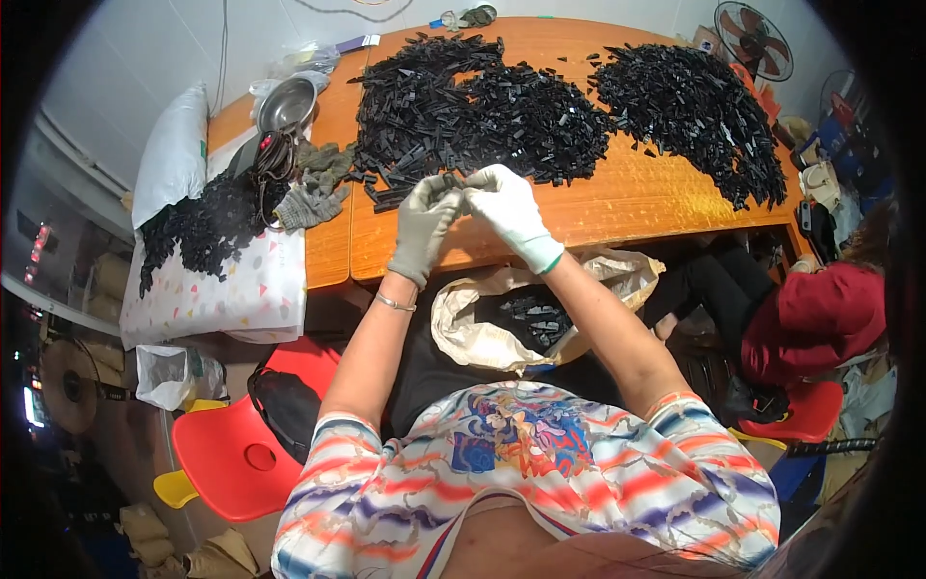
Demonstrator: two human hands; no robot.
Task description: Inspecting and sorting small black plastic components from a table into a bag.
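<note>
My left hand (422, 232), in a grey glove, is closed with its fingertips around a small black plastic piece (451, 181). Beside it, my right hand (516, 220) wears a white glove with a green cuff; its fingers pinch together near the same piece, and what lies between them is too small to make out. Both hands meet above the front edge of the wooden table (617, 198). Just beyond them spreads a big heap of black plastic pieces (482, 111). Below my forearms an open cream woven sack (461, 318) holds more black pieces (535, 318).
Another black heap (690, 111) covers the table's right. Leftward are grey work gloves (313, 198), a metal bowl (287, 104), black pieces (198, 232) on a patterned cloth (212, 299) and a white sack (177, 154). A red chair (227, 449) stands left; a person in red (820, 318) sits right.
</note>
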